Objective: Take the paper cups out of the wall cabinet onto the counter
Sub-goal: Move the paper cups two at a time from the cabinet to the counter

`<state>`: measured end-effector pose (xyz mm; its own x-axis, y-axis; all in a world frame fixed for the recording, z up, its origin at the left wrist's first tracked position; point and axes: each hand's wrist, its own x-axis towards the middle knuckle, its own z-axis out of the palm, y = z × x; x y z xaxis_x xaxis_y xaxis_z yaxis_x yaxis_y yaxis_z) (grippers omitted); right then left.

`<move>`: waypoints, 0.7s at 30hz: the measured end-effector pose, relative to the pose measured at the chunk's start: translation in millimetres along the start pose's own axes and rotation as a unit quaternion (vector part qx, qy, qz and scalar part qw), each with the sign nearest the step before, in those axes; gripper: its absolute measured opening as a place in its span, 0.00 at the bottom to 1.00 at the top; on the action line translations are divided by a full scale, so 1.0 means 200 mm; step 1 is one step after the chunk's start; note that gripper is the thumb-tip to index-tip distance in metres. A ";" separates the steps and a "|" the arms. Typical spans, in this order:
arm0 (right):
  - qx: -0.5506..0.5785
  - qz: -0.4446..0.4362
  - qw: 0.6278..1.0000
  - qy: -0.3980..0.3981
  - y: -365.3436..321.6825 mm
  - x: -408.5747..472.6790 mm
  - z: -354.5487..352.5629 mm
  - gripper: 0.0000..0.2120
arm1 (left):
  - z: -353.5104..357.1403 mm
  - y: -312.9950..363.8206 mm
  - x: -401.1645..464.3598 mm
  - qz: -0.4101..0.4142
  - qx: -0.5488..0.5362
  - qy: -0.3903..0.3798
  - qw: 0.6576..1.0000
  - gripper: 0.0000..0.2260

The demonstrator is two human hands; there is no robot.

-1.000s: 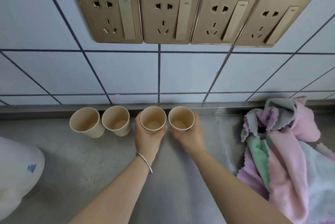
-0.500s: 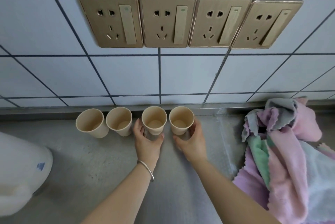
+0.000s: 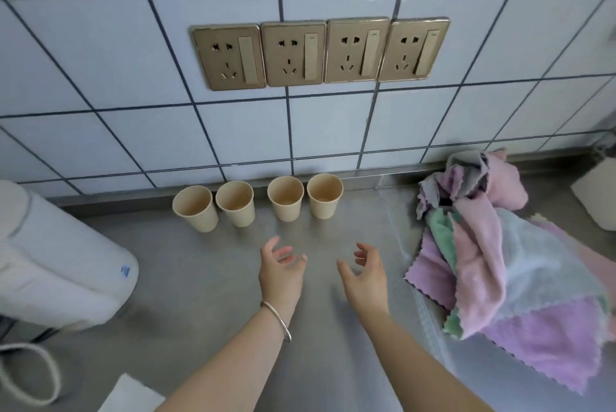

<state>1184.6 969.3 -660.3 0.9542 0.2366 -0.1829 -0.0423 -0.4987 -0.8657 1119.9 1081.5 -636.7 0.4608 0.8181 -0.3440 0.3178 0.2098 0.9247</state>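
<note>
Several beige paper cups stand upright in a row on the grey counter (image 3: 213,295) against the tiled wall: a leftmost cup (image 3: 196,208), one beside it (image 3: 235,203), a third (image 3: 286,198) and the rightmost cup (image 3: 325,195). My left hand (image 3: 281,270), with a bracelet on the wrist, hovers in front of the third cup, fingers apart and empty. In front of the rightmost cup my right hand (image 3: 365,273) is also open and empty. Both hands are well clear of the cups. The wall cabinet is out of view.
A heap of pink, purple and green cloths (image 3: 506,271) lies on the counter at the right. A large white container (image 3: 56,265) stands at the left, with a white cord (image 3: 30,375) below it. Gold wall sockets (image 3: 320,51) sit above the cups. A white object (image 3: 596,191) is at the far right.
Both hands have let go of the two right cups and drawn back toward me. The cups stay standing by the wall. The camera has pulled back and tilted up.
</note>
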 end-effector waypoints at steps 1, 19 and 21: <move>0.009 0.007 1.000 0.015 0.01 -0.06 -0.02 0.22 | -0.02 0.00 -0.04 -0.005 0.006 -0.025 1.000 0.25; 0.126 0.213 0.894 0.372 0.46 -1.68 -0.85 0.20 | 0.06 -0.29 -1.45 0.092 0.231 -0.549 0.798 0.20; 0.135 0.226 0.866 0.425 0.54 -1.97 -0.99 0.20 | 0.08 -0.34 -1.75 0.105 0.232 -0.603 0.756 0.19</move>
<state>863.7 656.3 -589.9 0.6900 -0.6889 -0.2220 -0.4274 -0.1402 -0.8931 949.3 772.3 -580.8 0.8728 -0.3350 -0.3550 0.2600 -0.2965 0.9190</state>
